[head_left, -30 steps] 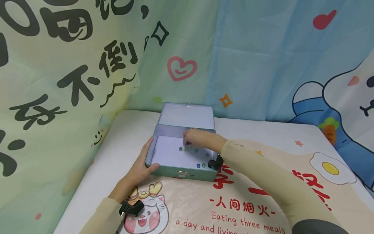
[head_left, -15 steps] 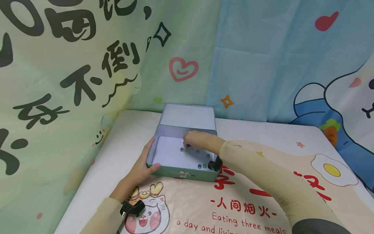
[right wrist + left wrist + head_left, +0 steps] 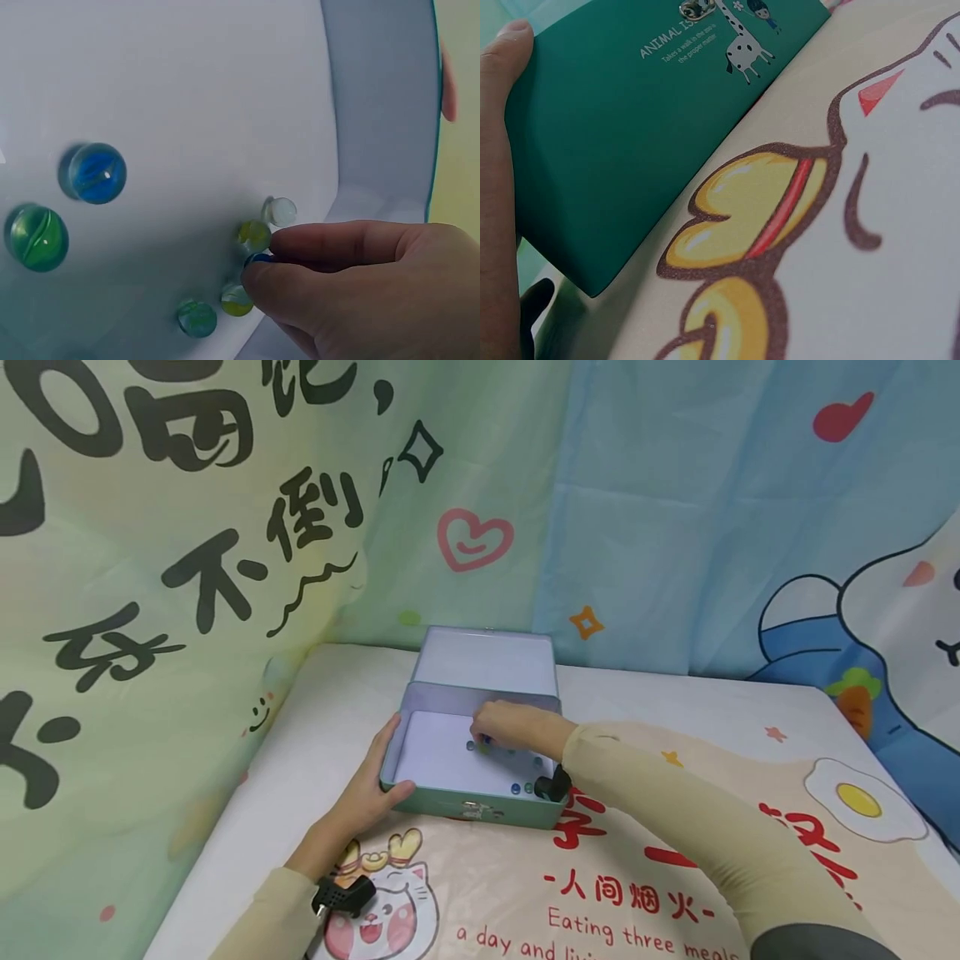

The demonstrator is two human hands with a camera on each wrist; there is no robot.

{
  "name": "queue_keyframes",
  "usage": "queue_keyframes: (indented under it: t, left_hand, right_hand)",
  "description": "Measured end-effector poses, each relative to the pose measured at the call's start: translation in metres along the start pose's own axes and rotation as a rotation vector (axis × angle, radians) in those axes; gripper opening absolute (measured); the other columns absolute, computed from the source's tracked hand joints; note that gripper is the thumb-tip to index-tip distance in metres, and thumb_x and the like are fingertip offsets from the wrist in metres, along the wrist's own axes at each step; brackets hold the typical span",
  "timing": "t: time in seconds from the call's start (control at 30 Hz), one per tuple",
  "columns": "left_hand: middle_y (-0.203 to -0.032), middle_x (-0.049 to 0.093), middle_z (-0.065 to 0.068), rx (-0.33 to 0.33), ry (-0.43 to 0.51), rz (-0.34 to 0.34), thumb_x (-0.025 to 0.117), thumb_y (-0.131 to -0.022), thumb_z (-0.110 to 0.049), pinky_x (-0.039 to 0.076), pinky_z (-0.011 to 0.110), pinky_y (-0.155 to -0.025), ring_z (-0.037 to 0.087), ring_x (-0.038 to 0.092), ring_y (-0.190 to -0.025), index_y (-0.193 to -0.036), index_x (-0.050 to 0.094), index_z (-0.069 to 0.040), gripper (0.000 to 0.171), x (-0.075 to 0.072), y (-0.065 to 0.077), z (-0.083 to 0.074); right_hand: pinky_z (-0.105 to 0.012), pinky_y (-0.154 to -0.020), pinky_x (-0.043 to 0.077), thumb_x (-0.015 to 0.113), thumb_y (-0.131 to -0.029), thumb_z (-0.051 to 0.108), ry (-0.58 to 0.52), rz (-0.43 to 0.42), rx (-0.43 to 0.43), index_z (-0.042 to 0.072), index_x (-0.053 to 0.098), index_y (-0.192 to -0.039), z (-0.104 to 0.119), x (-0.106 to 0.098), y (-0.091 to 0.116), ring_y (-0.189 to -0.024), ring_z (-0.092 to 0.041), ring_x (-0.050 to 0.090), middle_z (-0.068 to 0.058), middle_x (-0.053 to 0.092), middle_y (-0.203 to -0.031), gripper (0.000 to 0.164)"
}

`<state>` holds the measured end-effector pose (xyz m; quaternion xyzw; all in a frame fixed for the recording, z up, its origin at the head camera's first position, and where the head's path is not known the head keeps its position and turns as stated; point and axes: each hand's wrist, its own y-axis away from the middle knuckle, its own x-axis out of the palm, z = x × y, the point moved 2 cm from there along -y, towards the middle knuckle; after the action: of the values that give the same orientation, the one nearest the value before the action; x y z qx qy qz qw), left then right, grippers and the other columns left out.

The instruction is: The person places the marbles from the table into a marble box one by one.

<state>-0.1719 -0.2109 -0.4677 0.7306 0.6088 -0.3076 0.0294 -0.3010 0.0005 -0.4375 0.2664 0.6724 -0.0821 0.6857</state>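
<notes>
A green tin box (image 3: 442,800) with a white inside lies on the table, its lid (image 3: 487,662) hinged back. My left hand (image 3: 367,793) holds the box's near left corner, thumb on the front rim and fingers along the outer left wall. Inside the box, my right hand (image 3: 375,277) pinches a blue marble (image 3: 259,258) between thumb and forefinger, low near the floor. Close about those fingertips are a yellow marble (image 3: 253,236), a clear marble (image 3: 283,212), a clear-and-yellow marble (image 3: 237,298) and a teal marble (image 3: 197,319).
Another blue marble (image 3: 97,174) and a green marble (image 3: 37,238) lie apart in the box, near its front right. Under the box is a printed cloth (image 3: 517,893) with a cat and red lettering. A patterned curtain (image 3: 630,527) hangs behind the table.
The head view has shifted slightly, so the scene sits a little further right and lower. Relative to the box, my right hand has eased slightly leftward. My left hand keeps its place.
</notes>
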Motion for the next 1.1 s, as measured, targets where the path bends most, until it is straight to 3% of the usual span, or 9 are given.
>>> queue_keyframes:
  t: [0.07,0.17,0.3,0.4,0.53,0.9,1.03,1.1]
  left_hand:
    - [-0.156,0.013,0.025,0.003,-0.004,0.002,0.061,-0.085,-0.05,0.02,0.07,-0.105,0.049,0.017,-0.14,-0.152,0.01,-0.002,0.096,0.001,0.0,0.0]
    - [-0.157,0.011,0.023,-0.001,-0.014,0.006,0.063,-0.084,-0.049,0.019,0.069,-0.106,0.047,0.016,-0.141,-0.153,0.009,-0.006,0.097,0.005,-0.001,0.015]
    - [-0.159,0.009,0.016,-0.012,-0.036,0.004,0.064,-0.082,-0.049,0.019,0.068,-0.107,0.044,0.015,-0.143,-0.154,0.006,-0.016,0.098,0.009,-0.003,0.037]
    - [-0.16,0.009,0.01,-0.021,-0.049,0.005,0.063,-0.082,-0.053,0.02,0.067,-0.107,0.04,0.015,-0.144,-0.154,0.005,-0.023,0.098,0.01,-0.003,0.042]
    - [-0.16,0.008,0.006,-0.025,-0.05,0.003,0.061,-0.081,-0.059,0.021,0.067,-0.107,0.039,0.016,-0.144,-0.154,0.004,-0.029,0.097,0.009,-0.003,0.041]
    - [-0.16,0.009,0.006,-0.023,-0.052,-0.006,0.058,-0.081,-0.064,0.022,0.068,-0.106,0.041,0.018,-0.143,-0.154,0.005,-0.026,0.098,0.008,-0.002,0.039]
    - [-0.159,0.009,0.015,-0.035,-0.037,0.001,0.06,-0.083,-0.057,0.02,0.069,-0.105,0.045,0.017,-0.142,-0.154,0.007,-0.016,0.098,0.004,-0.001,0.016]
    - [-0.158,0.01,0.019,-0.038,-0.034,0.003,0.062,-0.083,-0.052,0.019,0.069,-0.105,0.048,0.017,-0.141,-0.154,0.008,-0.011,0.098,0.004,-0.001,0.016]
  right_hand:
    - [-0.025,-0.078,0.052,0.065,-0.088,0.006,0.012,-0.001,0.001,0.014,0.072,-0.097,0.0,0.002,0.0,-0.09,-0.013,0.064,0.001,0.069,-0.097,0.014]
    - [-0.025,-0.076,0.052,0.064,-0.088,0.005,0.023,-0.003,0.0,0.013,0.072,-0.096,0.001,0.004,0.001,-0.088,-0.013,0.064,0.001,0.068,-0.096,0.014]
    - [-0.026,-0.077,0.052,0.064,-0.088,0.005,0.024,-0.009,-0.001,0.013,0.072,-0.095,0.002,0.004,0.003,-0.087,-0.013,0.063,0.0,0.068,-0.096,0.014]
    - [-0.026,-0.077,0.052,0.064,-0.088,0.005,0.021,-0.011,0.004,0.013,0.072,-0.096,0.002,0.003,0.004,-0.087,-0.013,0.064,0.0,0.068,-0.096,0.014]
    - [-0.026,-0.079,0.052,0.065,-0.088,0.005,0.015,-0.011,0.008,0.014,0.073,-0.097,0.001,0.002,0.005,-0.089,-0.012,0.064,0.001,0.068,-0.096,0.015]
    - [-0.026,-0.085,0.052,0.069,-0.086,0.011,-0.006,-0.035,0.004,0.017,0.074,-0.098,0.0,-0.006,0.008,-0.094,-0.013,0.065,0.003,0.069,-0.099,0.014]
    - [-0.028,-0.087,0.051,0.069,-0.086,0.014,-0.024,-0.042,0.015,0.018,0.074,-0.099,0.001,-0.01,0.01,-0.095,-0.012,0.064,0.003,0.069,-0.1,0.014]
    - [-0.028,-0.088,0.051,0.069,-0.086,0.016,-0.025,-0.043,0.021,0.018,0.073,-0.1,0.0,-0.011,0.011,-0.095,-0.012,0.064,0.004,0.069,-0.1,0.015]
